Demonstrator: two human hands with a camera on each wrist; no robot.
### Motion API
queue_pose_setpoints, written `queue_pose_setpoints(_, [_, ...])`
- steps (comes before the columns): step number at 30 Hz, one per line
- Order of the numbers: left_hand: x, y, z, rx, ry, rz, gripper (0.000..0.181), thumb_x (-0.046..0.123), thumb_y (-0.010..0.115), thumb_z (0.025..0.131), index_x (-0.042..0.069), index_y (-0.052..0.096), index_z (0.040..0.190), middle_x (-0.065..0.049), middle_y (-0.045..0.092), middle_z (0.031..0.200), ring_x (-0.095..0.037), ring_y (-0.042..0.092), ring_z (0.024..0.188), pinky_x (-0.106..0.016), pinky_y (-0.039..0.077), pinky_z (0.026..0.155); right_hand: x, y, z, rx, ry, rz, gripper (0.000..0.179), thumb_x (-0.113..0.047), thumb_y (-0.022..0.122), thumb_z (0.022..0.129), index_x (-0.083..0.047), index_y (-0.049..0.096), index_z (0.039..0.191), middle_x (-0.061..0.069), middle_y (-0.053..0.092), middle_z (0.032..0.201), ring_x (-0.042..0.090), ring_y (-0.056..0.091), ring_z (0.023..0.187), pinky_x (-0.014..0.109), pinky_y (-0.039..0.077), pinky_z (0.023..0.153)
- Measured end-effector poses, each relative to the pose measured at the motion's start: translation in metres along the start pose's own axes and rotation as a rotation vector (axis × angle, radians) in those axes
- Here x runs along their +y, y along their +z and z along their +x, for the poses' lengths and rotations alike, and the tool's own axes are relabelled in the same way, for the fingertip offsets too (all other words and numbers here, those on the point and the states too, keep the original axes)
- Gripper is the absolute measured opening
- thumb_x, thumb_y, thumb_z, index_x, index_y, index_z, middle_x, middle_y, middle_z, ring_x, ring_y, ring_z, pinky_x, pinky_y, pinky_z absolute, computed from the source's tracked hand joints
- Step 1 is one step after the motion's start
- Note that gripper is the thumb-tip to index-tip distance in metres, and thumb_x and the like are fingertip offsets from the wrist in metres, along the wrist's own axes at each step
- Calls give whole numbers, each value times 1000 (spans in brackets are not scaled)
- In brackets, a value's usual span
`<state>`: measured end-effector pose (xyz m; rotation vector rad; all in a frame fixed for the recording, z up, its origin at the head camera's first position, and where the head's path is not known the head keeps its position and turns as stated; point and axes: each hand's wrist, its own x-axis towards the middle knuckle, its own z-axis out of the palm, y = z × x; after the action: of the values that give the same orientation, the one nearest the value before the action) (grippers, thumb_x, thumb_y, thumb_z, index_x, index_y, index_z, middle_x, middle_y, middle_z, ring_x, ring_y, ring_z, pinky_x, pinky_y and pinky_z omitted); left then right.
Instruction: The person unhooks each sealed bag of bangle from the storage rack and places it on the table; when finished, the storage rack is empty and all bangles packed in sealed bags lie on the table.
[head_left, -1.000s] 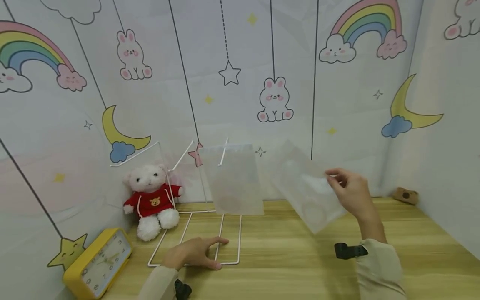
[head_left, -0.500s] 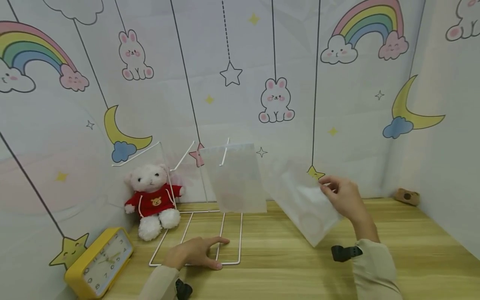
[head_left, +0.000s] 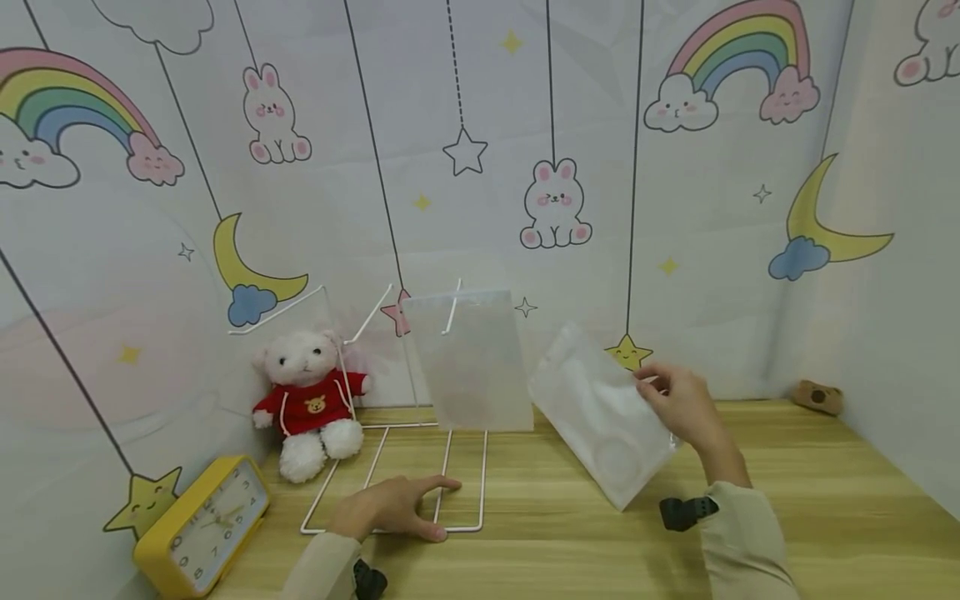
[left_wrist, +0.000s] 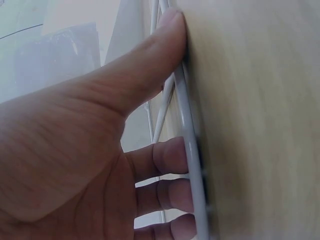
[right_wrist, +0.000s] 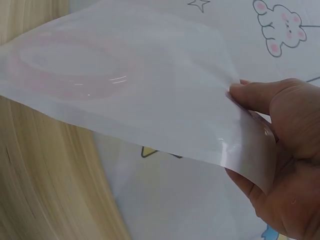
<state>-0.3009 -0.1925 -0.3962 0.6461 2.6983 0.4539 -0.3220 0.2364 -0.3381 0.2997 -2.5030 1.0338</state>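
My left hand [head_left: 393,507] rests on the front of a white wire rack's base [head_left: 482,483], thumb and index finger extended. In the left wrist view, its thumb and fingertips [left_wrist: 175,155] touch the base wire. My right hand [head_left: 684,408] pinches a frosted translucent plastic bag [head_left: 592,408] by its edge, tilted above the table. A pale pinkish ring-shaped thing [right_wrist: 95,90] shows through the bag in the right wrist view. Another frosted bag [head_left: 476,367] hangs from the rack, near its right-hand prong [head_left: 452,308].
A white plush bear [head_left: 303,404] in a red hoodie sits behind the rack's left side. At the left stands a yellow alarm clock [head_left: 202,525]. A small brown object [head_left: 817,397] lies at the table's [head_left: 570,558] far right corner, against the patterned wall covering [head_left: 712,208].
My right hand has moved slightly left and down, bringing the pinched bag with it. The left hand keeps its place on the rack base.
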Motion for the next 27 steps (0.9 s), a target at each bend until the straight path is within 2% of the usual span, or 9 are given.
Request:
queue_pose_setpoints(7, [-1, 0, 0, 2, 9, 5, 68, 42, 82, 82, 32, 52, 142, -14, 65, 113, -20, 56, 93, -52, 46, 89, 0, 7, 0, -36, 28, 12, 19, -6, 61, 98, 4, 68, 112, 18, 71, 94, 26, 64, 81, 35, 50, 66])
queue_pose_setpoints(15, [-2, 1, 1, 0, 9, 15, 69, 44, 81, 82, 33, 51, 143, -14, 65, 114, -20, 57, 94, -52, 46, 90, -2, 18, 0, -62, 80, 0, 20, -6, 61, 96, 5, 68, 112, 16, 69, 88, 23, 62, 74, 34, 50, 62])
queue_pose_setpoints(21, [-6, 2, 2, 10, 41, 39, 68, 48, 79, 83, 33, 50, 143, -8, 65, 103, -18, 55, 88, -49, 47, 86, -1, 29, 3, -91, 58, -11, 24, -3, 61, 95, 0, 68, 118, 13, 68, 83, 21, 61, 69, 35, 50, 59])
queue_pose_setpoints(27, [-7, 2, 2, 8, 55, 53, 68, 50, 78, 83, 33, 50, 143, -10, 66, 109, -19, 57, 91, -48, 47, 86, -4, 33, 2, -164, 26, -13, 16, -3, 61, 95, -2, 73, 105, 14, 69, 92, 22, 60, 76, 35, 51, 63])
